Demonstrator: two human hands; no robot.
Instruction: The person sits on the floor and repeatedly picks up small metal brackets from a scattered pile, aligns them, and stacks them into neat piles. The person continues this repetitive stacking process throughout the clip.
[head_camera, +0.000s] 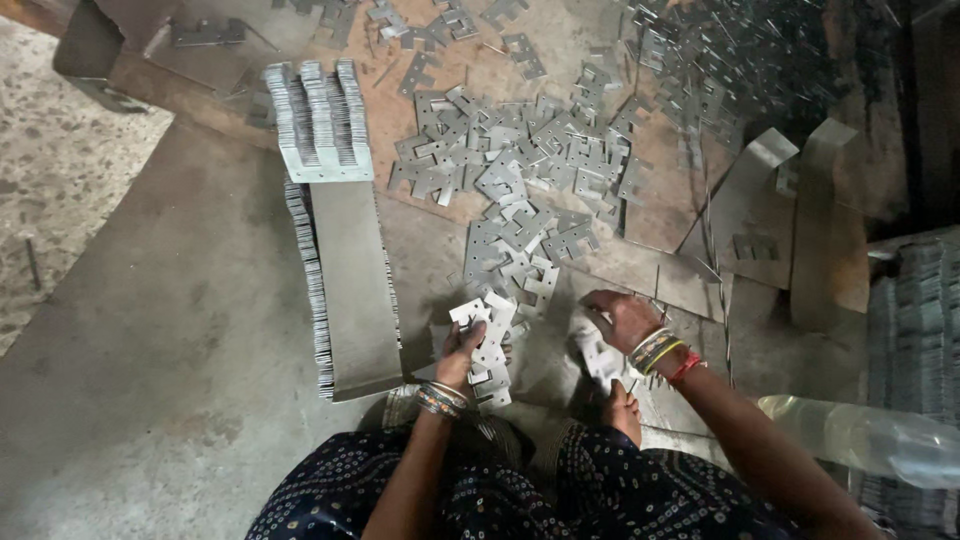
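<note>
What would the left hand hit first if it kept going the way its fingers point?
The left hand points up-frame, gripping a fanned stack of notched plates. Straight on, it would likely first meet the loose plate pile on the floor; depth unclear.

Dull grey stamped metal all around us

We see matt sheet-metal plates (520, 180), a rough concrete floor (150, 330), a glossy clear plastic bottle (860, 435), and shiny metal bangles (442, 397).
</note>
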